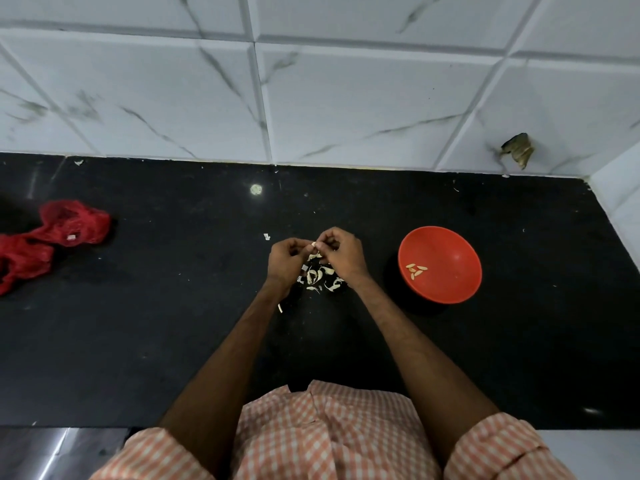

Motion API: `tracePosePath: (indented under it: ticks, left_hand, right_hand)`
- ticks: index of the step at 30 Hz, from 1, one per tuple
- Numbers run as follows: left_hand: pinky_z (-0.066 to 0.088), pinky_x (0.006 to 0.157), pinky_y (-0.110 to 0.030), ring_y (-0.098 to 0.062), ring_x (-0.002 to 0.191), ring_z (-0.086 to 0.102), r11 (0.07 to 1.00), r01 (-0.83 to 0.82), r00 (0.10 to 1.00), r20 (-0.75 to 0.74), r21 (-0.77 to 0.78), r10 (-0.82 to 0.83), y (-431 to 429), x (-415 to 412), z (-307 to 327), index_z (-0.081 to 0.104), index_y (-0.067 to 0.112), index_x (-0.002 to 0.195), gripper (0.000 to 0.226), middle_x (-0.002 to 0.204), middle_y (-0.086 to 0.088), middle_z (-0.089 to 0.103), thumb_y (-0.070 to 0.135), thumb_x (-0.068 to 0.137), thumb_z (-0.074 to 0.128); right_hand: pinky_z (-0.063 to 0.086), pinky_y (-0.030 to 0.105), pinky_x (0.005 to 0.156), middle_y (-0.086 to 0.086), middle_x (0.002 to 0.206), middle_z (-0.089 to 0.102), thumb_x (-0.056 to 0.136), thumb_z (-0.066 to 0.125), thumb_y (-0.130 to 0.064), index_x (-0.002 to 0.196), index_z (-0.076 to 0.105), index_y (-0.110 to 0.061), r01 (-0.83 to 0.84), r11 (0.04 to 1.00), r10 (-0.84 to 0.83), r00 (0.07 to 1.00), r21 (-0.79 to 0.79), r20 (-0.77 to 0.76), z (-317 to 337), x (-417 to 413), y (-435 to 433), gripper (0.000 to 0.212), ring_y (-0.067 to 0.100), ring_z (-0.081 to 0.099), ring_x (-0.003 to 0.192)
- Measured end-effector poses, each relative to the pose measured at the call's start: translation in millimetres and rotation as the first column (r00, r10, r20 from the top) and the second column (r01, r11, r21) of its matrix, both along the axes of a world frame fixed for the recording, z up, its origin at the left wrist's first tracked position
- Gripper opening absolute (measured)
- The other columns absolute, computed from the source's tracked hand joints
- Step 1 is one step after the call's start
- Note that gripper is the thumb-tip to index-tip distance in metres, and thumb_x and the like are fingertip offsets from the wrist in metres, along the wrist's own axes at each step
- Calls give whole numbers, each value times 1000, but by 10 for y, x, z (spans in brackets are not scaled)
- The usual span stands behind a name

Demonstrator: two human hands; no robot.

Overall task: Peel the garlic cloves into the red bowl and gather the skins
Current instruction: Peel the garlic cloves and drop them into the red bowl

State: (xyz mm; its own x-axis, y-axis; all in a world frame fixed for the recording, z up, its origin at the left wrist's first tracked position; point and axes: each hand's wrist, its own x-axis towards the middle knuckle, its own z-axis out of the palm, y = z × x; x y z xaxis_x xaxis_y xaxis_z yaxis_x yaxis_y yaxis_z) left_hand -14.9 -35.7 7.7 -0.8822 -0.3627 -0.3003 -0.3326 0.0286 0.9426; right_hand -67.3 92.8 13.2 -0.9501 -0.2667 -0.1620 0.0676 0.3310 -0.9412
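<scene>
Black counter (166, 341), garlic clove (314, 244), red bowl (450, 251)

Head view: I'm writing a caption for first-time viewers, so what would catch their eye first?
The left hand and right hand meet mid-counter, pinching a garlic clove above a pile of pale skins. The red bowl with a few peeled cloves sits to their right; a crumpled red mesh bag lies far left on the black counter.
</scene>
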Motion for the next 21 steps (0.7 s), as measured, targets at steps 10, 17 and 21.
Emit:
tracePosePath:
  ticks: [10,17,21]
  left_hand:
    - [49,47,-22,-10,67,64,1000,16,999,-35,8,-16,3,-56,19,69,8,96,6,88,-9,73,6,95,63]
    - [43,47,-16,2,53,58,999,18,998,-59,-44,-21,20,-80,5,68,12,90,5,80,-3,71,8,93,67]
    - [43,52,-16,3,52,56,998,26,997,-65,-50,-30,32,-75,-21,67,10,92,4,77,0,68,6,93,66]
  right_hand:
    - [55,32,61,8,103,65,100,59,-15,94,57,-16,-134,990,142,962,-49,231,78,-93,5,6,16,64,81]
    - [49,27,50,11,93,64,102,54,-14,92,56,-14,-86,996,80,979,26,188,121,-95,-38,10,19,61,69]
    - [46,25,44,11,89,62,103,50,-10,91,54,-12,-100,993,87,979,66,186,152,-81,-72,13,14,56,59]
